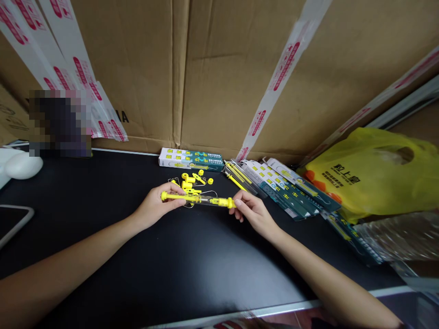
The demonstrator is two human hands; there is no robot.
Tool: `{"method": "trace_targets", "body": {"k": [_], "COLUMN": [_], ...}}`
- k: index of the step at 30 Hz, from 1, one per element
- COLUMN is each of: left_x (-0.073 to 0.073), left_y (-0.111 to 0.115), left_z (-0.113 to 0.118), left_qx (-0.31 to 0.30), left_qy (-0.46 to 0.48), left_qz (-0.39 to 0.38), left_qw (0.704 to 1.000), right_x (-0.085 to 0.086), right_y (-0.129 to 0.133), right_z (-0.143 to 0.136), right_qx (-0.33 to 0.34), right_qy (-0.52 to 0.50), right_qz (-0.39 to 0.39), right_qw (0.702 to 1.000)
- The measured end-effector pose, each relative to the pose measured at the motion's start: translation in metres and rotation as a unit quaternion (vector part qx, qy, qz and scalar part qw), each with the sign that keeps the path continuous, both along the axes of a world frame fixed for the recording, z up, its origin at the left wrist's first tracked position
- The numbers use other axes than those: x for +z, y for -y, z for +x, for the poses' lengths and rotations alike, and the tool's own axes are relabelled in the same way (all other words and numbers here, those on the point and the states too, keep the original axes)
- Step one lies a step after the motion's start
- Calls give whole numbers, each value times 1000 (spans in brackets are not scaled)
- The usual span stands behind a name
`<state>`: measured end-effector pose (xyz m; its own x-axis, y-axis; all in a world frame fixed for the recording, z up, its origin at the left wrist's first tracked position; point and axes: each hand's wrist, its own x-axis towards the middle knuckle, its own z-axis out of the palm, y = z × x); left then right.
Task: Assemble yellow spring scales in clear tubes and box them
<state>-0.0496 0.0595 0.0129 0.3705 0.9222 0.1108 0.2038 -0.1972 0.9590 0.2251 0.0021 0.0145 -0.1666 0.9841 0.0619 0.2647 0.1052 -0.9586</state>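
A slim clear tube with yellow ends and yellow inner parts, a spring scale (206,199) by its look and the pictures on the boxes, is held level above the black table. My left hand (158,201) grips its left end between thumb and fingers. At the other end, my right hand (248,208) pinches the yellow cap with thumb and fingertips. Just behind the tube lies a small pile of yellow plastic parts (187,179), with bent metal wire hooks (208,192) among them. Part of the pile is hidden by the tube and my left hand.
One printed box (190,159) lies at the back. Right of it are clear bags with yellow rods (236,173) and several printed boxes (281,187). A yellow plastic bag (373,169) stands far right. Cardboard (219,82) walls the back; a white-edged device (15,219) lies left.
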Motion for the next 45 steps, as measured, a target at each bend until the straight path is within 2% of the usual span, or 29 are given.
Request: {"method": "trace_targets", "body": {"k": [5, 11, 17, 28, 39, 45], "left_x": [-1, 1, 1, 4, 2, 3], "left_y": [0, 0, 0, 1, 1, 0], "left_z": [0, 1, 1, 1, 1, 0], "left_qx": [-3, -3, -1, -6, -1, -7], "left_qy": [-5, 1, 5, -5, 1, 3], "left_qz": [0, -3, -7, -7, 2, -6], "left_qw": [1000, 1000, 1000, 1000, 1000, 1000], "right_x": [-2, 1, 1, 0, 0, 0], "right_y": [1, 3, 4, 3, 4, 3], "right_z": [-2, -2, -1, -1, 1, 0], "right_qx": [-1, 22, 39, 40, 54, 53], "right_qy": [39, -2, 3, 63, -3, 51], "right_qz": [4, 8, 8, -11, -3, 13], "right_qw": [999, 1000, 999, 997, 999, 997]}}
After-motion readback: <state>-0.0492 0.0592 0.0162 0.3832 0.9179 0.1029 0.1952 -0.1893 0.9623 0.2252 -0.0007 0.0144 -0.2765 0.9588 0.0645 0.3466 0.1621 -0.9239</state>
